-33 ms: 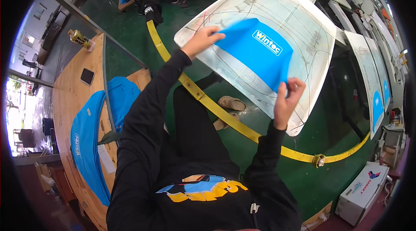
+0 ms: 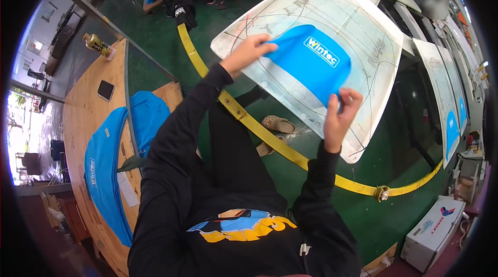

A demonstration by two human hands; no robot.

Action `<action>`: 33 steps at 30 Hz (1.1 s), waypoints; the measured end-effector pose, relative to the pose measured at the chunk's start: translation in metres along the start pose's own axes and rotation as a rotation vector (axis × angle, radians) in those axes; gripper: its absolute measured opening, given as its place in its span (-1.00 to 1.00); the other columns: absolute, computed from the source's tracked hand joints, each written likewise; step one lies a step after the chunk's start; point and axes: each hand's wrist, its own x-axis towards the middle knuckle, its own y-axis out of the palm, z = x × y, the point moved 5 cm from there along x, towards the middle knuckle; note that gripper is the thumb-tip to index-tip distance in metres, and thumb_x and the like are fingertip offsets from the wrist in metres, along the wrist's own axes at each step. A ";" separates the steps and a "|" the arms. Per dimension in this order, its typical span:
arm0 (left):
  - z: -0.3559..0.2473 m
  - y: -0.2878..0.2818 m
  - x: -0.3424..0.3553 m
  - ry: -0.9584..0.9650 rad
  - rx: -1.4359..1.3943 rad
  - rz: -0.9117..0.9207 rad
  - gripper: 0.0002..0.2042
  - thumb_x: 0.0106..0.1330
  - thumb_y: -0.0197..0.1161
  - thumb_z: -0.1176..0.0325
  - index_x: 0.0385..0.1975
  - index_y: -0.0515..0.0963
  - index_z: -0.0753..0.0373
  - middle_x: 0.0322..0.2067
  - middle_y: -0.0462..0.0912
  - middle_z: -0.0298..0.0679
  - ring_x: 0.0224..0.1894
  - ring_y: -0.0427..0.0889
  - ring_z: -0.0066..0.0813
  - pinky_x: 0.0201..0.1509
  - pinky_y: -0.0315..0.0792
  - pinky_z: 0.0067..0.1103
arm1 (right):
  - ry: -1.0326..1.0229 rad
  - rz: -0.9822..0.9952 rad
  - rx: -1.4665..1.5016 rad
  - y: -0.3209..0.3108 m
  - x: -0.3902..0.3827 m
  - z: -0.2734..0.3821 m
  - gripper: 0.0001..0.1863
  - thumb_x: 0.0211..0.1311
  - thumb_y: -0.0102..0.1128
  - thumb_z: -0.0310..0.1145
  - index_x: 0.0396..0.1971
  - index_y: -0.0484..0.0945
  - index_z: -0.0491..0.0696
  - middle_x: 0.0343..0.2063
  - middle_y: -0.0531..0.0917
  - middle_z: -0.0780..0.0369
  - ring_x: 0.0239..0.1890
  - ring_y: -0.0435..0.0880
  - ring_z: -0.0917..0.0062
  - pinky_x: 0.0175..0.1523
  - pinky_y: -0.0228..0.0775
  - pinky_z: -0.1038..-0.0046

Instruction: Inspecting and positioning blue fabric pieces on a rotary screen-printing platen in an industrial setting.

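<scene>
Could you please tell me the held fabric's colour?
The fabric is blue with white print, best in the head view.

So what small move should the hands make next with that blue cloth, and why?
Perhaps ease the blue cloth flat against the white board: the left hand and right hand hold its opposite ends, which look bent, not flat.

Daylight glare washes out left opening (image 2: 22, 134); white counter (image 2: 376, 28) brightly lit; blue fabric (image 2: 306, 64) edges slightly blurred; straight lines bowed, corners black.
</scene>
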 end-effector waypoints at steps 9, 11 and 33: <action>-0.073 0.044 -0.112 0.143 -0.273 0.164 -0.84 0.32 0.13 0.32 -0.43 0.39 0.25 -0.44 0.39 -0.46 -0.34 0.32 -0.75 -0.26 0.28 -0.69 | 0.133 0.345 0.654 0.097 -0.007 0.066 -0.73 0.18 0.02 -0.66 -0.23 0.21 -0.03 -0.30 0.33 0.30 -0.30 0.29 0.68 -0.17 0.19 0.65; -0.087 0.018 -0.157 0.083 -0.292 0.132 -0.83 0.31 0.15 0.32 -0.45 0.39 0.25 -0.44 0.40 -0.46 -0.34 0.32 -0.76 -0.26 0.27 -0.69 | 0.142 0.431 0.742 0.113 -0.020 0.097 -0.74 0.18 0.04 -0.63 -0.23 0.21 -0.03 -0.33 0.33 0.32 -0.31 0.28 0.68 -0.17 0.17 0.64; -0.100 -0.052 -0.787 0.259 -0.449 -1.746 -0.33 0.30 0.14 0.27 0.38 0.05 0.27 0.18 0.34 -0.15 0.12 0.40 -0.41 0.29 0.21 -0.52 | 0.682 1.073 1.149 0.423 -0.164 0.189 -0.64 0.25 0.17 -0.37 0.05 0.45 0.04 -0.22 0.53 0.38 -0.22 0.54 0.63 -0.08 0.39 0.53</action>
